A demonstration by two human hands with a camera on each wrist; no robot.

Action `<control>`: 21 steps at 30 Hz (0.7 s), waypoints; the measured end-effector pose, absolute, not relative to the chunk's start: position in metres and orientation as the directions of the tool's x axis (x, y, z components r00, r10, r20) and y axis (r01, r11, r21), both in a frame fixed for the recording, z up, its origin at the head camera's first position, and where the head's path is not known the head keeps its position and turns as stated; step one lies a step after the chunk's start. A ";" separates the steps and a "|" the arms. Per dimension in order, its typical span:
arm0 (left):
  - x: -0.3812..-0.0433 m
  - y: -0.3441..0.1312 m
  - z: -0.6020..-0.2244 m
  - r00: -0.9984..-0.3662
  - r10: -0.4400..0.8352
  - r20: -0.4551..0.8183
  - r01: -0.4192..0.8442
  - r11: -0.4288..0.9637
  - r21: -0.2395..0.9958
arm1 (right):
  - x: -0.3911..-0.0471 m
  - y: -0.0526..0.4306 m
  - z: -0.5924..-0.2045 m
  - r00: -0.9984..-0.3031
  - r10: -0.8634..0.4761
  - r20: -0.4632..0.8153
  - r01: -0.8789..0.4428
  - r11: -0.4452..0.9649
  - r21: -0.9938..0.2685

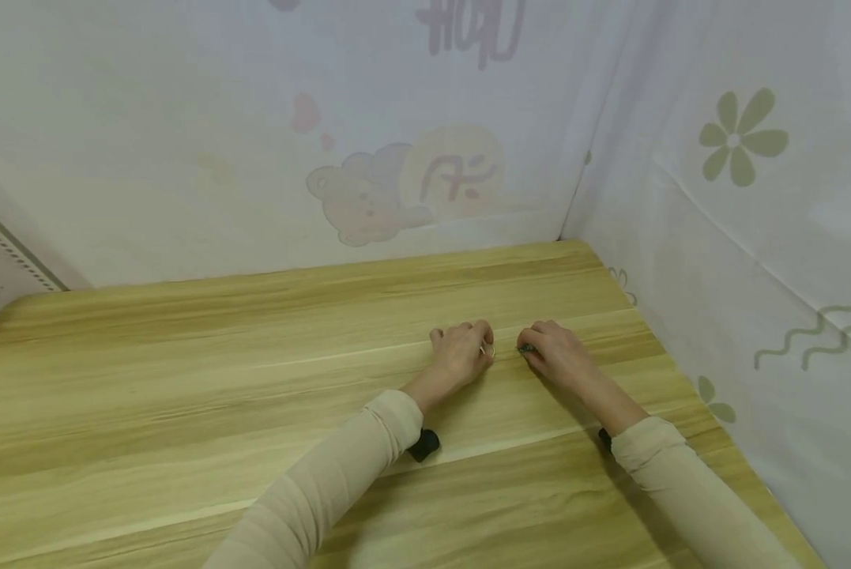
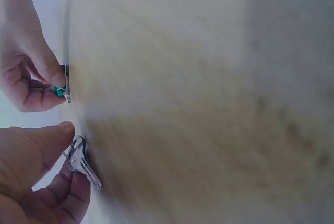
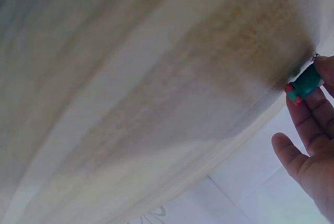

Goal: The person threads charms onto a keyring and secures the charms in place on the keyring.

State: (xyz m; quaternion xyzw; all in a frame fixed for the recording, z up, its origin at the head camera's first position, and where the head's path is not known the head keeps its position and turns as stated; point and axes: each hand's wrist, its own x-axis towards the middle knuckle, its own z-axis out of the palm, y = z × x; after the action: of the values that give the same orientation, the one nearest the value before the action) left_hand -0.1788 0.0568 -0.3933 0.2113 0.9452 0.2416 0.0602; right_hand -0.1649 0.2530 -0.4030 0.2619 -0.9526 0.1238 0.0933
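Observation:
My left hand (image 1: pixel 459 354) pinches a metal key ring between thumb and fingers. Silver keys (image 2: pixel 83 165) hang from it against the fingers in the left wrist view; how many is hard to tell. A short way to the right, my right hand (image 1: pixel 559 356) holds a small green charm with red parts (image 3: pixel 307 82), which looks like a keychain figure. Thumb and fingertips grip the charm, and a bit of metal fitting shows at its end. The two hands are apart, low over the wooden table (image 1: pixel 183 379). Fingers hide part of both items.
A pale printed cloth (image 1: pixel 183 158) with a bear and lettering hangs behind the table. Another cloth wall (image 1: pixel 788 237) with green flowers runs along the right edge. Dark wrist-worn pieces (image 1: pixel 425 445) show beneath the sleeves.

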 end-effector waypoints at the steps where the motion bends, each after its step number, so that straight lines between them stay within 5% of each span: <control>1: -0.179 0.056 -0.394 -0.903 0.430 -0.002 0.375 0.789 0.487 | -0.165 0.253 -0.403 -0.851 -0.470 0.236 -0.515 0.834 -0.199; 21: -0.176 0.041 -0.403 -0.879 0.443 0.173 0.418 0.546 0.726 | -0.158 0.253 -0.400 -0.927 -0.331 0.177 -0.374 0.782 -0.498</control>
State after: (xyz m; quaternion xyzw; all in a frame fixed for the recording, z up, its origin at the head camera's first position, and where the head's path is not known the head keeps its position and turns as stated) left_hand -0.1763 0.0411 -0.4025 0.2450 0.8792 0.4084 0.0153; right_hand -0.1585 0.2534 -0.4004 0.1868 -0.9432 0.2720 0.0398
